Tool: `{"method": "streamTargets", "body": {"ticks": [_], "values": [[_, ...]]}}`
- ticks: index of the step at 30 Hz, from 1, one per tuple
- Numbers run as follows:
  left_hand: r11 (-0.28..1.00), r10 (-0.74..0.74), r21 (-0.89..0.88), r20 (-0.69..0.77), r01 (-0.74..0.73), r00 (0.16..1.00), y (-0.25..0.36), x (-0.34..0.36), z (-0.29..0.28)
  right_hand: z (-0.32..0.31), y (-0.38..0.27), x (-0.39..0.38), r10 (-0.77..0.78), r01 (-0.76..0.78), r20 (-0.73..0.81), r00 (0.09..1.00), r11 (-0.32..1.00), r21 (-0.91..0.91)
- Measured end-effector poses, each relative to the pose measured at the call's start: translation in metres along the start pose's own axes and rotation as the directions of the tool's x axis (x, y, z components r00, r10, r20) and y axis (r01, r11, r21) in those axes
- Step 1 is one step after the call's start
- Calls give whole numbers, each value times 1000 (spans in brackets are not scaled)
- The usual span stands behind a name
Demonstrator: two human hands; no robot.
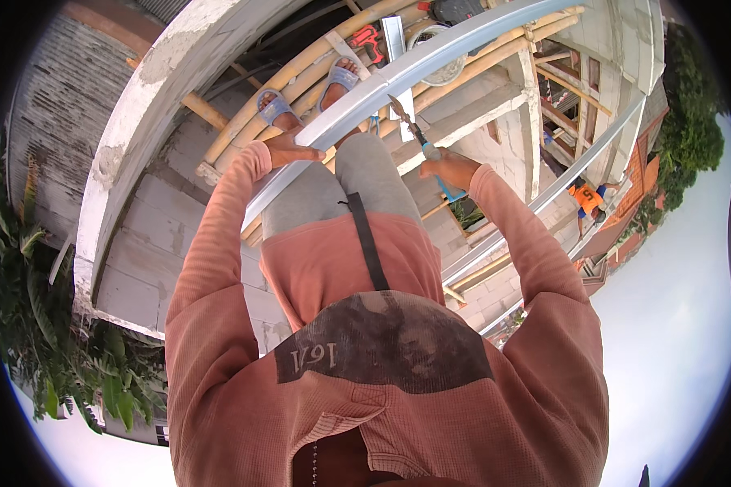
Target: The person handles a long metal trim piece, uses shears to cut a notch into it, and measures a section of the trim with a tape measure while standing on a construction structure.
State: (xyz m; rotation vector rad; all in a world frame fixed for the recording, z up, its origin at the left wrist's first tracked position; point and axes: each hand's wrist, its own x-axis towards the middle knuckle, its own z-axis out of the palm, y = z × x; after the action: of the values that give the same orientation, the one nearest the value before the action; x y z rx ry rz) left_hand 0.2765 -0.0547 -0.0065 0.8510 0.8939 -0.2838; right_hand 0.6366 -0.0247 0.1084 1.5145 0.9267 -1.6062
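Our left hand (294,152) grips the long silvery metal channel (390,81) slanting across our legs (369,170); our right hand (451,168) curls round the blue-handled snips (416,130). If that lone left grip loosens, the channel could twist or slip, perhaps knocking the bamboo poles (288,75).

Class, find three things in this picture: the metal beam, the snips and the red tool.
Metal beam (380,88): head view, near the middle of its visible length.
Snips (430,152): head view, top of the blue handle.
Red tool (368,40): head view, on its red casing.
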Motion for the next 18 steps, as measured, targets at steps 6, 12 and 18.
{"method": "streamTargets", "body": {"ticks": [6, 12, 18], "values": [[999, 49, 8, 11, -49, 999, -2, 2, 1, -5, 6, 22, 89, -87, 7, 996, 989, -120], [997, -30, 71, -67, 35, 997, 4, 1, 6, -4, -8, 17, 47, -47, 7, 999, 998, -32], [992, -2, 126, -6, 3, 1000, 10, -1, 8, -6, -29, -3, 124, -127, -70, 990, 992, -27]]}}
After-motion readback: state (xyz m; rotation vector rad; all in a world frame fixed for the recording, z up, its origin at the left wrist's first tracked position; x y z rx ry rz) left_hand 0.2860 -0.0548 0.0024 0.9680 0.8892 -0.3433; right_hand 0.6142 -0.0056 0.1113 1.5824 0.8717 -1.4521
